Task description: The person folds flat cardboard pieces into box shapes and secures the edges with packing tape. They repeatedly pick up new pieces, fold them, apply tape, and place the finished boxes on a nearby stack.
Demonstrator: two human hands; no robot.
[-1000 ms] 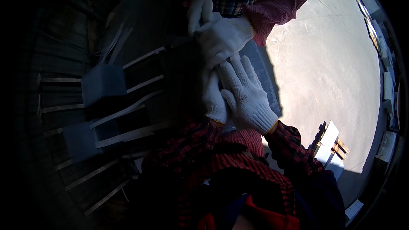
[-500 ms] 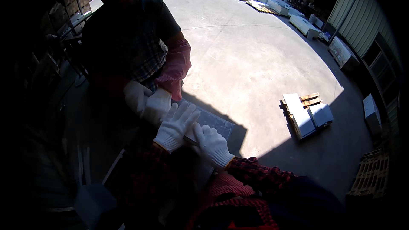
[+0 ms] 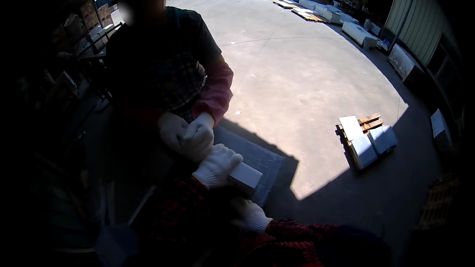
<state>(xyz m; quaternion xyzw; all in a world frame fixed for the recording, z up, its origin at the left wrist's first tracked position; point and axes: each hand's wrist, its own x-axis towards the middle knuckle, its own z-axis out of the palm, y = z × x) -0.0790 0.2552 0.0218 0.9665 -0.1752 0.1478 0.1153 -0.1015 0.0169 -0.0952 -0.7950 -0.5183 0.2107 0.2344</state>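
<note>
My left hand (image 3: 217,166), in a white knit glove, lies with bent fingers over the far left end of a flat white rectangular block (image 3: 246,175), gripping it. The block rests near the front of a dark table top covered in clear sheeting (image 3: 264,160). My right hand (image 3: 251,215), gloved too, is nearer my body, below the block and apart from it. Deep shadow hides its fingers. Just beyond my left hand, the two white-gloved hands (image 3: 190,136) of a co-worker are held together; what is between them, if anything, is hidden.
A co-worker (image 3: 163,64) in a checked apron and pink sleeve covers stands across the table. On the sunlit concrete floor at right, a wooden pallet (image 3: 370,120) carries white slabs (image 3: 363,149). More slab stacks (image 3: 358,34) line the wall.
My left hand has gone from spread fingers to bent ones over the block. My right hand has drawn back toward my body, leaving the white block exposed. The view has shifted slightly.
</note>
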